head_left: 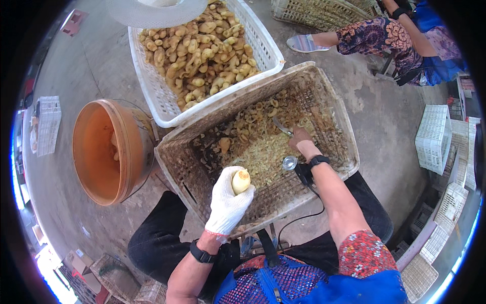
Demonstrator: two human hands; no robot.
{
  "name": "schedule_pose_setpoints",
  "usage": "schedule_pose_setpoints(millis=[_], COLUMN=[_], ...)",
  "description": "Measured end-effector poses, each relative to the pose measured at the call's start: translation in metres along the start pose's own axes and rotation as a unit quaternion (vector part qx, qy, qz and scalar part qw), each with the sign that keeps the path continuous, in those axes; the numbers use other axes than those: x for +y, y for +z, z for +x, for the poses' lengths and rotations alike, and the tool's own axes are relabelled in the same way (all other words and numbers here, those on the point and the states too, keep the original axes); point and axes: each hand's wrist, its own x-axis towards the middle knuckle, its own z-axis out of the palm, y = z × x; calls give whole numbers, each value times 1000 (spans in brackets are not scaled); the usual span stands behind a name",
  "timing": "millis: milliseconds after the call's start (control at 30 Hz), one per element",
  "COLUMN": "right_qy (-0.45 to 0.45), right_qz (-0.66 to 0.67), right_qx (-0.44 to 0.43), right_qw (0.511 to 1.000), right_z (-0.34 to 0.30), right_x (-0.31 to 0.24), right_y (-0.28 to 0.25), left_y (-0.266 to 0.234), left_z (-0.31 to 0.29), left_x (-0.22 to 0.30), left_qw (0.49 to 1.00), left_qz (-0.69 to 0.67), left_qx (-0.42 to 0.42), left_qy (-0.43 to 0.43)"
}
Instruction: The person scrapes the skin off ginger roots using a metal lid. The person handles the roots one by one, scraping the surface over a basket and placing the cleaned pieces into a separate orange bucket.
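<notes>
My left hand (229, 198), in a white knitted glove, is closed around a pale, partly peeled piece of ginger (241, 182) with a brownish end facing up. It is over the near left side of a dirty crate (169, 147). In my bare right hand (302, 140) is a small knife with a curved metal blade (281, 125), held over the crate's right half and pointing to the far left. Pale peelings (268, 154) and brown scraps cover the crate's bottom. The knife's handle is mostly hidden by my fingers.
Beyond the crate, a white basket (272, 58) is heaped with knobby ginger (202, 55). An orange-lined bucket (83, 152) stands left. A pale hat brim (157, 15) overlaps the basket. Another person's leg (354, 38) reaches in from far right. Stacked white crates (434, 139) line the right.
</notes>
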Motion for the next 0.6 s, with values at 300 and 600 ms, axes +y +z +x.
schedule_pose_setpoints(millis=[300, 600], right_qy=[-322, -391], right_qz=[106, 108], right_qx=[91, 166], right_qw=[936, 899], right_z=[-175, -244], right_x=[-63, -60], right_y=[-115, -92], left_y=[13, 26], left_z=[-14, -28], left_x=[23, 28], left_qw=[989, 992], left_qz=[129, 84], left_qx=[37, -3], left_qy=[60, 93])
